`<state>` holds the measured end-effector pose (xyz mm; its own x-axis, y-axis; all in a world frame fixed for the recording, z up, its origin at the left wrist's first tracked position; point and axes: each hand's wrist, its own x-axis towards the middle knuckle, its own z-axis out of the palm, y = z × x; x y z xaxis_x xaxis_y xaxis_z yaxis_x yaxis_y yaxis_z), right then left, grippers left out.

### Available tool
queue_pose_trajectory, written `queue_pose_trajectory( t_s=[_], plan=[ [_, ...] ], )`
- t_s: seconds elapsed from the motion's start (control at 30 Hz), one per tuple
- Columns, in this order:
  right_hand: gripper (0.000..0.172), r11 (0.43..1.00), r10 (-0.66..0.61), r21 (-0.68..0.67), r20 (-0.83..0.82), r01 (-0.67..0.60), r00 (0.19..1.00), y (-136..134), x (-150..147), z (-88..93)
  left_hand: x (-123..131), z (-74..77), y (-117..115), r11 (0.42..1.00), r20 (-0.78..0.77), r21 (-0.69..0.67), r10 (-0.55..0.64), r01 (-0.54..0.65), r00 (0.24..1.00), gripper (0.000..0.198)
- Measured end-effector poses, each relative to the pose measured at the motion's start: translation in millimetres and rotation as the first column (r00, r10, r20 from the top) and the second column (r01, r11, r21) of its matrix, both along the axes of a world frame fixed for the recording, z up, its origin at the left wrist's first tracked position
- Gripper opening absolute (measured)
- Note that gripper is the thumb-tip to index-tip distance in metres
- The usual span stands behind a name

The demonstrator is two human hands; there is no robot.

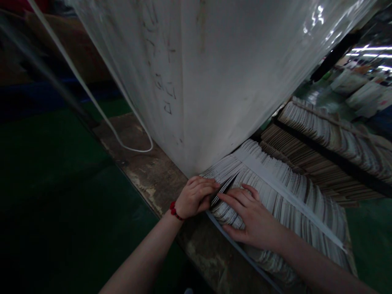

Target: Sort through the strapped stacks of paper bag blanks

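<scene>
The left hand (195,198), a red beaded bracelet (175,211) on its wrist, curls over a thin raised sheaf (225,188) of white paper at the near corner of a fanned paper stack (284,208); its thumb is hidden, so whether it is clamped on the sheaf cannot be told. The right hand (252,218) lies open on the stack just beside it, fingers spread apart over the layered edges. A white paper strip (290,192) runs diagonally across the stack, which sits on a worn wooden desk (153,179) (chipped and stained along its top). A translucent plastic sheet (199,81) hangs just behind the stack, with a white cord (92,98) looping to its left. Brown-edged paper stacks (309,159) lie farther right, above a green floor (370,241)
</scene>
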<state>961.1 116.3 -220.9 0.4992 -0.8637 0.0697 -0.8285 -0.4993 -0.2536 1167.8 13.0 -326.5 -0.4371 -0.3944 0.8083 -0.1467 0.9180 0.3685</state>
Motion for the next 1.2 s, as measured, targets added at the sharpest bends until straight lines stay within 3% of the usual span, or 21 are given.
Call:
queue_pose_trajectory(
  t_s=[0.53,0.87,1.2],
  plan=[
    [0.054,1.000,0.015,-0.017,0.020,-0.014,1.000,0,-1,-3.8,1,2.5,3,0.999,0.014,0.037,-0.009,0.009,1.000,0.034],
    [0.045,1.000,-0.017,0.020,-0.093,0.019,0.996,-19,18,13.3,2,-1.8,1,1.000,0.016,0.024,-0.012,0.012,1.000,0.035],
    [0.050,0.997,-0.073,-0.036,-0.023,0.073,0.997,3,4,-4.1,8,-5.2,-2,0.999,0.052,0.030,-0.039,0.038,0.998,0.032]
  ],
)
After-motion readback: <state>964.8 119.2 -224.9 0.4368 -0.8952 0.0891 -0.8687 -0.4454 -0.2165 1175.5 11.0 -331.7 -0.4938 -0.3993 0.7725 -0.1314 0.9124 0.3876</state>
